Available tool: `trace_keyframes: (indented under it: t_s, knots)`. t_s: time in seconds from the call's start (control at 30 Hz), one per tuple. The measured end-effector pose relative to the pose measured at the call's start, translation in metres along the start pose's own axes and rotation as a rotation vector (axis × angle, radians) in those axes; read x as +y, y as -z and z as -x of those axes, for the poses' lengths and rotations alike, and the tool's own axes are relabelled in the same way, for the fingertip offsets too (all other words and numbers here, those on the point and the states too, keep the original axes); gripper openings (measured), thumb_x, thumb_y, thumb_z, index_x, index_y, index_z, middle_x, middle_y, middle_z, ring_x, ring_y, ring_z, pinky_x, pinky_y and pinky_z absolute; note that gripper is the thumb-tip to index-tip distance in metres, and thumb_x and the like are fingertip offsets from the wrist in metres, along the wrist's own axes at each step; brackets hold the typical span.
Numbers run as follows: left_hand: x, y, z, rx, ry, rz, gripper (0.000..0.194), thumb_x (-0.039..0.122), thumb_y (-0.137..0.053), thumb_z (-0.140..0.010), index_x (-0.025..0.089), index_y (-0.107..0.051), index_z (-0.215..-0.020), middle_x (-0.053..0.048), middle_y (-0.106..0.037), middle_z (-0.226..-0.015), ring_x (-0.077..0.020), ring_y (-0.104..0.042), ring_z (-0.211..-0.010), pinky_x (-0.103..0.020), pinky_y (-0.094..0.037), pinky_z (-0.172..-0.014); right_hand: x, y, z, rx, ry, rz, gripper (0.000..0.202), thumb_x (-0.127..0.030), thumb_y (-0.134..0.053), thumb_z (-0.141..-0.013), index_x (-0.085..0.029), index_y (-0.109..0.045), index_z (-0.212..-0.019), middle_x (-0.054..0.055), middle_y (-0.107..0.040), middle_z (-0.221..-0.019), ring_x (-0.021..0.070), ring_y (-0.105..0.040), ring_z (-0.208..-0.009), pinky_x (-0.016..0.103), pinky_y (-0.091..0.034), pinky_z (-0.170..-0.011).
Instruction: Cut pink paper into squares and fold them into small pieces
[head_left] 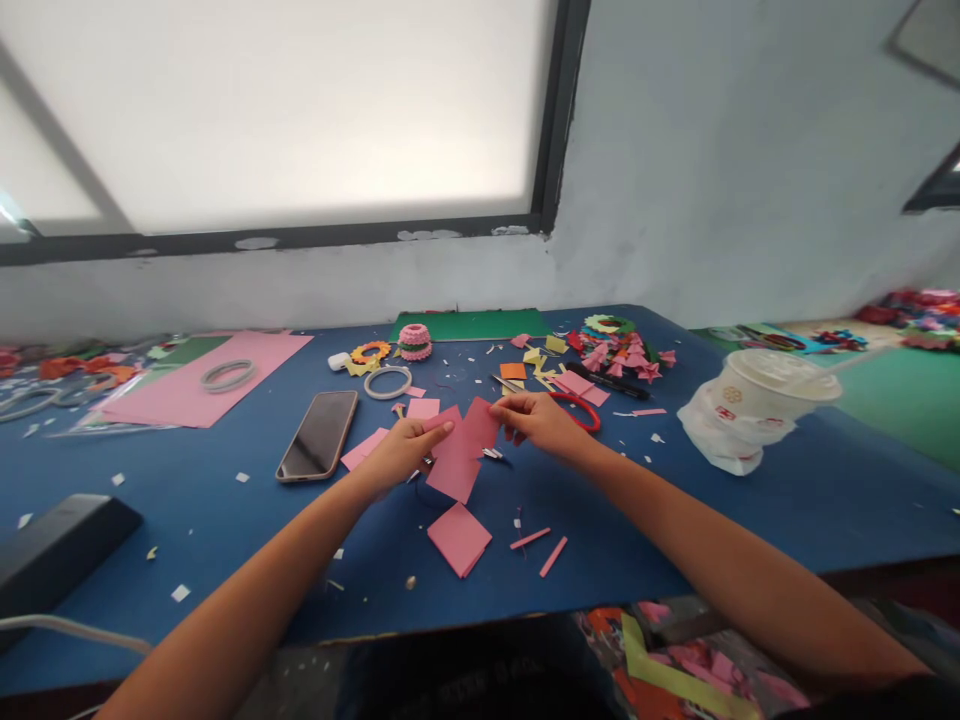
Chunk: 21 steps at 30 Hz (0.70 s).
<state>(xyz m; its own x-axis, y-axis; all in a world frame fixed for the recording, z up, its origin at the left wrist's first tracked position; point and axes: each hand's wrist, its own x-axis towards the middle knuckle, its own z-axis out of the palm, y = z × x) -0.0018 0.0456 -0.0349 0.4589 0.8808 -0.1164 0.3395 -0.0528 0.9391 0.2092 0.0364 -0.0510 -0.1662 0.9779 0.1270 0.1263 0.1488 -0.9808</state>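
Between my hands is pink paper (454, 468), partly parted at the top into two flaps. My left hand (409, 448) pinches its left side, thumb on top. With thumb and fingers, my right hand (536, 418) grips the right flap (478, 425). Just below, a small stack of pink paper squares (459, 538) lies on the blue table. Two narrow pink strips (553, 556) rest to its right. Red-handled scissors (577, 410) lie beyond my right hand, their handle partly hidden by it.
A phone (318, 436) lies left of my hands. Tape rolls (388, 382), large pink sheets (187, 385) and folded paper flowers (619, 350) sit further back. At the right stands a cup in a plastic bag (750, 405). A black box (64, 545) with a white cable is at the left edge.
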Motion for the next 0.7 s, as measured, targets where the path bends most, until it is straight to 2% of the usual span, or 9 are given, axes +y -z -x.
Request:
trace_keyframes:
  t_s: [0.13,0.23,0.37,0.5,0.57,0.7]
  knots:
    - [0.004,-0.001,0.003,-0.118,0.016,0.051,0.034,0.043,-0.061,-0.073,0.014,-0.064,-0.092,-0.002,-0.060,-0.074,-0.0114,-0.054,-0.063,-0.020,-0.041,-0.053,0.002,-0.001,0.000,0.035,0.022,0.031,0.031,-0.045,-0.067,-0.065,-0.016,-0.061,-0.073,-0.003,-0.054,-0.054,0.0077,-0.049,-0.045,0.021,-0.041,-0.046]
    - [0.001,0.000,0.002,-0.116,0.014,0.094,0.044,0.029,-0.066,-0.069,0.015,-0.059,-0.109,-0.004,-0.065,-0.080,-0.0124,-0.058,-0.067,-0.022,-0.042,-0.057,0.004,0.000,-0.001,0.064,0.046,0.045,0.031,-0.043,-0.067,-0.065,-0.016,-0.060,-0.079,-0.002,-0.058,-0.060,0.0089,-0.053,-0.048,0.023,-0.044,-0.048]
    - [-0.003,0.003,-0.002,-0.065,-0.023,0.101,0.045,0.022,-0.068,-0.066,0.014,-0.058,-0.109,-0.004,-0.065,-0.081,-0.0120,-0.058,-0.067,-0.023,-0.043,-0.059,0.004,0.004,-0.001,0.123,0.078,0.068,0.033,-0.049,-0.060,-0.071,-0.017,-0.058,-0.075,-0.001,-0.059,-0.063,0.0095,-0.054,-0.051,0.022,-0.043,-0.048]
    - [-0.004,0.004,-0.003,0.022,-0.029,0.130,0.048,0.020,-0.072,-0.062,0.014,-0.058,-0.108,-0.006,-0.065,-0.090,-0.0142,-0.060,-0.076,-0.025,-0.046,-0.063,0.006,0.007,-0.003,0.175,0.069,0.080,0.039,-0.054,-0.053,-0.074,-0.017,-0.055,-0.066,0.000,-0.057,-0.060,0.0079,-0.049,-0.046,0.020,-0.039,-0.044]
    - [-0.003,0.004,-0.003,0.044,-0.058,0.161,0.052,0.017,-0.073,-0.059,0.014,-0.057,-0.108,-0.006,-0.064,-0.091,-0.0148,-0.060,-0.079,-0.025,-0.047,-0.066,0.007,0.007,-0.005,0.184,0.054,0.076,0.039,-0.054,-0.052,-0.074,-0.017,-0.054,-0.064,-0.001,-0.055,-0.057,0.0075,-0.047,-0.044,0.020,-0.038,-0.043]
    - [-0.003,0.004,-0.005,0.060,-0.121,0.216,0.058,0.012,-0.073,-0.055,0.012,-0.055,-0.110,-0.004,-0.064,-0.085,-0.0135,-0.060,-0.078,-0.026,-0.048,-0.070,0.011,0.006,-0.006,0.179,0.049,0.073,0.032,-0.049,-0.054,-0.073,-0.017,-0.056,-0.071,0.001,-0.060,-0.067,0.0080,-0.049,-0.047,0.021,-0.041,-0.045]
